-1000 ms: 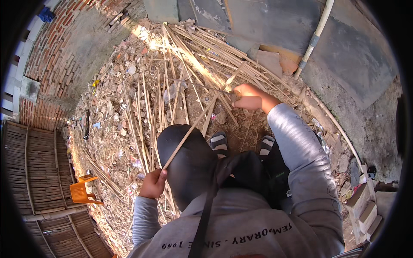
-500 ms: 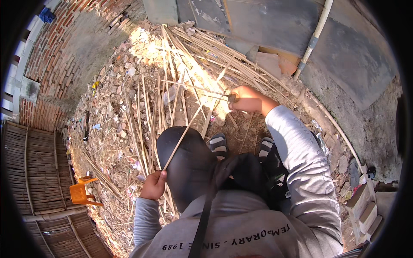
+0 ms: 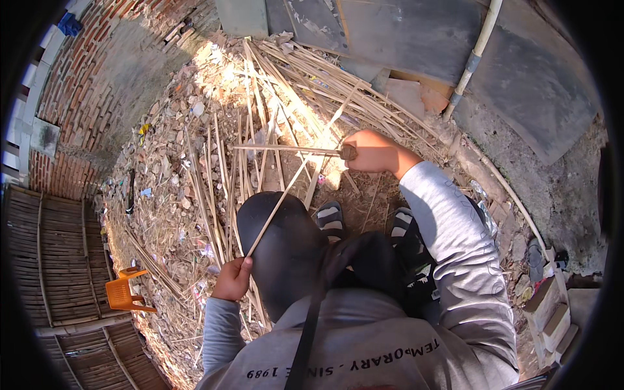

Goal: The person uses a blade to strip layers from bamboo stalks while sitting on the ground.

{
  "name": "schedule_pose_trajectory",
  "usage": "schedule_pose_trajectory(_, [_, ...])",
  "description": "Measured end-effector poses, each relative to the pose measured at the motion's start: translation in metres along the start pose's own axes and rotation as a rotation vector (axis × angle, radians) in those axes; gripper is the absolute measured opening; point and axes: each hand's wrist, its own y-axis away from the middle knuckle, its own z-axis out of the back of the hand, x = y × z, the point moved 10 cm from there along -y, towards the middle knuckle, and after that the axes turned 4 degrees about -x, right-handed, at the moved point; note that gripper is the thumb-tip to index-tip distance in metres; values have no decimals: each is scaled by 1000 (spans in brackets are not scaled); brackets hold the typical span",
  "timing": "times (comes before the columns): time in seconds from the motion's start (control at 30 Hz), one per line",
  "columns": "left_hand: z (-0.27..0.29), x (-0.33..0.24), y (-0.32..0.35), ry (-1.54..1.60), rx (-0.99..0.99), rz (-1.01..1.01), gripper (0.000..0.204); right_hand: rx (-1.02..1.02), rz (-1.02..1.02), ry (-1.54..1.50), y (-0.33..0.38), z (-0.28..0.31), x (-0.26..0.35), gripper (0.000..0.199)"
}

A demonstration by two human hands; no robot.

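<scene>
My left hand point(image 3: 233, 279) is closed on the lower end of a long bamboo strip point(image 3: 276, 208). The strip slants up and right, past a smooth dark rounded shape point(image 3: 276, 240) by my legs. My right hand point(image 3: 372, 151) is wrapped round the handle of a machete point(image 3: 286, 148), whose long thin blade points left. The blade crosses the strip's line near its upper part; whether they touch I cannot tell. Many loose bamboo strips point(image 3: 218, 172) lie on the ground beyond my left hand.
A pile of bamboo strips point(image 3: 383, 114) lies along dark panels point(image 3: 416, 32) at the back. An upright pipe point(image 3: 473, 62) stands at right. Rubble and litter point(image 3: 162, 175) cover the left ground. An orange plastic chair point(image 3: 120, 292) stands by a woven bamboo wall point(image 3: 62, 260). My sandalled feet point(image 3: 331, 220) are below.
The machete has turned from a slant to nearly level, and more of its blade's flat shows. My right hand has shifted slightly left; my left hand and the strip stay put.
</scene>
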Motion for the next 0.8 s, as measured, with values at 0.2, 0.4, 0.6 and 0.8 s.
schedule_pose_trajectory(0.2, [0, -3, 5, 19, 4, 27, 59, -67, -200, -67, 4, 9, -30, 16])
schedule_pose_trajectory(0.4, [2, 4, 4, 23, 6, 42, 59, -10, 87, 225, 8, -13, 16, 28])
schedule_pose_trajectory(0.6, [-1, 1, -1, 3, 7, 3, 58, -14, -36, 86, 0, 4, -13, 40])
schedule_pose_trajectory(0.8, [2, -3, 0, -3, 25, 22, 59, -206, -65, 84, 3, 28, -32, 36])
